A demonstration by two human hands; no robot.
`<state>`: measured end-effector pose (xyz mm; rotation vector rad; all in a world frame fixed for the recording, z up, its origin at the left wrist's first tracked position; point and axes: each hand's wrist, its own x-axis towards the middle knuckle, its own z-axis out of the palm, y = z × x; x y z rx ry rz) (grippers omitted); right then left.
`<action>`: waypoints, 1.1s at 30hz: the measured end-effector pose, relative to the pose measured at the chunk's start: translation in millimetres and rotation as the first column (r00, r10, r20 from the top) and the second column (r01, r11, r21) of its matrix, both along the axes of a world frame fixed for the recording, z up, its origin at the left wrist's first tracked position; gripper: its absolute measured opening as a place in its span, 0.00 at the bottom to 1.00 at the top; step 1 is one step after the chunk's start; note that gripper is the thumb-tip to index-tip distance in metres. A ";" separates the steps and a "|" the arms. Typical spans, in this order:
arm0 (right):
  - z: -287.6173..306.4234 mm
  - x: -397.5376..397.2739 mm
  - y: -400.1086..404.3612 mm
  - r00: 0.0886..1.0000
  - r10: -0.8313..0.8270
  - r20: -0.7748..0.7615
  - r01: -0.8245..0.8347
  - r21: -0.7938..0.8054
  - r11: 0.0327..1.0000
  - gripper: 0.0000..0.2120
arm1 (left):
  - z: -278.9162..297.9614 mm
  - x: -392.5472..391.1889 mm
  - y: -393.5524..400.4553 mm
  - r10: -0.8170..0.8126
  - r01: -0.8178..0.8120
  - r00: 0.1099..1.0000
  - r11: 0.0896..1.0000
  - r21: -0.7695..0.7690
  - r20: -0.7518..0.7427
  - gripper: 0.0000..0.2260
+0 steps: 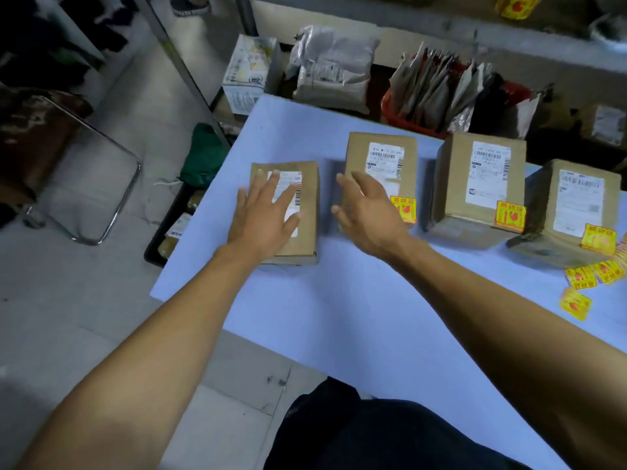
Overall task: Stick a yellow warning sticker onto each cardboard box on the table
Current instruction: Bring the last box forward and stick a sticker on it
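Several cardboard boxes stand in a row on the pale blue table (339,317). My left hand (268,215) lies flat, fingers spread, on the leftmost box (307,212), which shows a white label and no yellow sticker. My right hand (366,215) hovers open beside the second box (380,157), partly covering its yellow sticker (405,210). The third box (478,184) carries a yellow sticker (510,217) at its lower right corner. The fourth box (573,208) also has a yellow sticker (599,239). Loose yellow stickers (590,279) lie at the table's right edge.
Behind the table are a red basket (393,113) of grey mailers, a grey parcel bag (329,69) and a white carton (247,76). A metal-framed chair (101,184) stands on the floor at left. A black tray (163,239) sits below the table's left edge.
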<state>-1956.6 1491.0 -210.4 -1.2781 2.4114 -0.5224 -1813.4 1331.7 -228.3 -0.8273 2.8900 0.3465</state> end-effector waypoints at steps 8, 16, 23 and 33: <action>-32.9 61.8 -10.6 0.957 0.288 0.034 -0.290 0.076 0.954 0.29 | -21.6 64.4 9.6 0.099 -0.109 0.994 0.966 0.236 0.053 0.28; -44.6 97.5 10.6 0.954 0.212 0.213 -0.218 0.006 0.976 0.36 | -17.0 71.6 41.2 0.240 -0.223 0.971 0.910 0.349 -0.004 0.27; -45.7 100.2 26.6 0.957 0.094 0.276 -0.070 -0.095 0.993 0.30 | -17.0 83.1 50.7 0.356 -0.293 0.927 0.883 0.366 -0.116 0.27; -79.8 68.3 -22.9 0.340 -0.260 0.904 0.487 0.066 0.871 0.34 | -47.8 51.8 10.8 0.827 -0.303 0.556 0.109 0.947 0.082 0.14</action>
